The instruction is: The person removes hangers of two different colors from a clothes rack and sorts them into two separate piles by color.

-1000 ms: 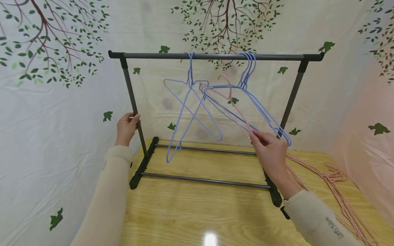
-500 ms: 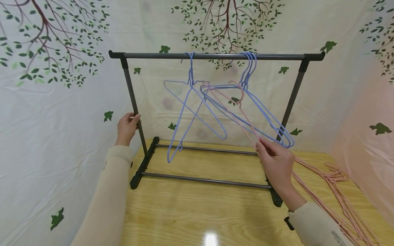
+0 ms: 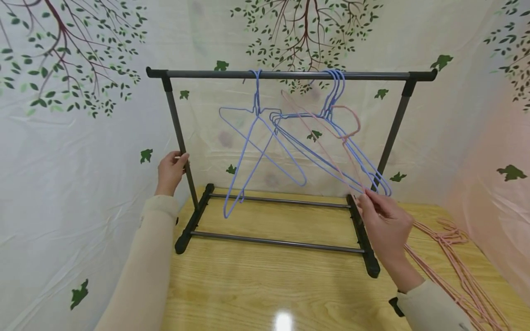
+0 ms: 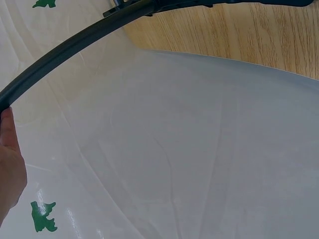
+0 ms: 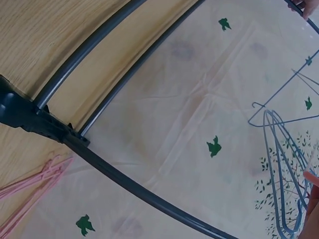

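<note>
In the head view my left hand (image 3: 169,174) grips the left upright (image 3: 176,122) of a dark clothes rack, thumb and fingers around it. My right hand (image 3: 385,225) pinches a pink wire hanger (image 3: 358,123) by one lower corner, in front of the rack's right half. Its hook points up, below the rail, and its frame overlaps the blue hangers. From the top rail (image 3: 294,76) hang blue hangers (image 3: 257,94) left of centre, with another blue group (image 3: 330,103) further right. The right wrist view shows only the fingers of my right hand at the edge.
Several pink hangers (image 3: 449,239) lie in a loose pile on the wooden table (image 3: 265,280), right of the rack. The rack's black feet (image 3: 364,243) and two lower bars (image 3: 273,241) stand on the tabletop. A leaf-printed cloth (image 3: 414,138) hangs behind.
My right hand has moved to the right and down with the pink hanger, whose hook has also shifted right. The left hand stays on the upright.
</note>
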`<state>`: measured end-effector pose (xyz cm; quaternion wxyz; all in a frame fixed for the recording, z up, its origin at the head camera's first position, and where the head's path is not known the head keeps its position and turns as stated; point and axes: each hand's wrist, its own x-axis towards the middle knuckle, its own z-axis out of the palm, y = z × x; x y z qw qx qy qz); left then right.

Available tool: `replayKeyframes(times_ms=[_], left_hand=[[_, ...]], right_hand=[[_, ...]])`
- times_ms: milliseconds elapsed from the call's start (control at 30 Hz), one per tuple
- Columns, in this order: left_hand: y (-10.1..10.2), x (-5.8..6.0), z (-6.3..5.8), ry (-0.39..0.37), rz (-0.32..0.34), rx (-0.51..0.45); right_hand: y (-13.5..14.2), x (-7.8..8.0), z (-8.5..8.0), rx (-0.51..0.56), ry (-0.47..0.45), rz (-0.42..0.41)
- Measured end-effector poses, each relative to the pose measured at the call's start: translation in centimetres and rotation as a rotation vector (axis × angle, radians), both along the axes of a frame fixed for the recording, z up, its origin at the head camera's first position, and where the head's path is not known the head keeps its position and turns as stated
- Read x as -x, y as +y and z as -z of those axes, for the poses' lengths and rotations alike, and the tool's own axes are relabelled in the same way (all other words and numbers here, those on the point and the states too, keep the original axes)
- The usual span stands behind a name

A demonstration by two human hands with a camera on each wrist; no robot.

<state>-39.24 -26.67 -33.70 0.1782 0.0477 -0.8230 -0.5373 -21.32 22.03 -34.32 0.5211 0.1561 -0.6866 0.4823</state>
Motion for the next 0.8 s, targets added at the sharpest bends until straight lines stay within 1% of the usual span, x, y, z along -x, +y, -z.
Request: replayKeyframes(times_ms=[133,267,400,500,667,800], left_hand=[[0.0,0.0,0.0,-0.003,0.003,-0.003],[0.1,0.0,-0.1,-0.002,0.002,-0.005],[0.1,-0.1,-0.1,-0.002,0.003,0.001],[0.0,-0.1,-0.1,-0.003,0.004,0.003],[0.0,-0.2,-0.1,0.003,-0.004,0.002],[0.0,-0.2,-0.1,0.005,-0.008,0.002]], right_hand=[[0.2,-0.3,-0.6,0.029,0.045,-0.019],[0.4,-0.7,-1.2,0.028,0.076,-0.016],[0.5,-1.2,-1.6,0.013,0.086,-0.020],[1.0,-1.5,-1.5,0.020,0.088,-0.028],[1.7,-1.6,-1.2,0.092,0.109,-0.056],[2.0,-1.9,-1.8,0.163,0.130,-0.101]])
